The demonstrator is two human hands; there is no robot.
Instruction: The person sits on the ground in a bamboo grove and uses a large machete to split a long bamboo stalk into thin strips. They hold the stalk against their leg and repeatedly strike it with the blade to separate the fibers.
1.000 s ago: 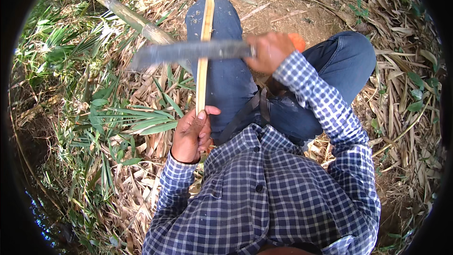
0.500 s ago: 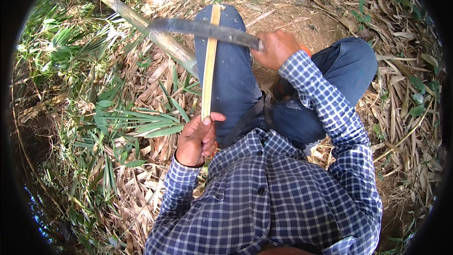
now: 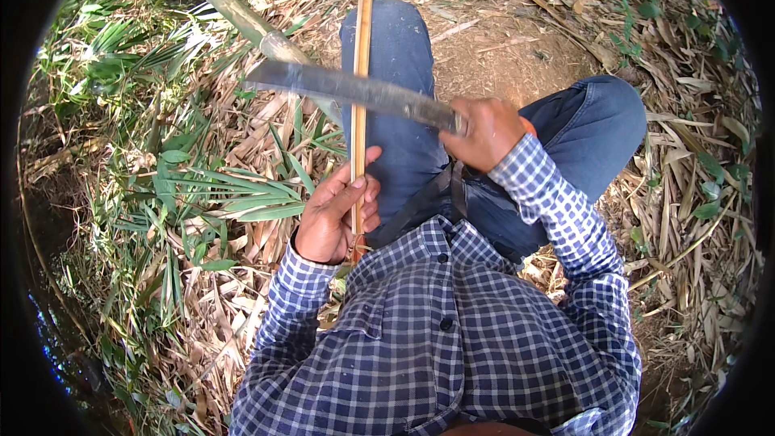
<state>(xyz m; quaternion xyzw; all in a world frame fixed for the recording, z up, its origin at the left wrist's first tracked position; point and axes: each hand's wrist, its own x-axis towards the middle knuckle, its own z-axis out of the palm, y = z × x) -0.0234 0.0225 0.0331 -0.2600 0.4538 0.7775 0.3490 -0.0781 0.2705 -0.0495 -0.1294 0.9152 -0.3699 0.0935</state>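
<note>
A long, flat bamboo strip (image 3: 361,48), pale yellow with brownish edges, lies lengthwise over my bent left knee. Around its lower part my left hand (image 3: 339,210) is closed, with the thumb on top and the strip's near end sticking out below the fingers. My right hand (image 3: 488,133) grips the handle end of a machete (image 3: 347,89). Its dark blade, slightly blurred, points left and crosses over the strip; whether it touches the strip I cannot tell. The handle itself is mostly hidden in my fist.
A bamboo pole (image 3: 222,0) slants from the far left toward my left knee (image 3: 395,48). Green leaves (image 3: 250,194) lie left of my left hand. Dry leaf litter (image 3: 686,218) covers the ground on the right, and bare soil (image 3: 517,56) shows ahead.
The strip now reaches farther beyond my knee and also sticks out below my left hand, which has moved slightly forward along it. The machete and right hand have come nearer to me.
</note>
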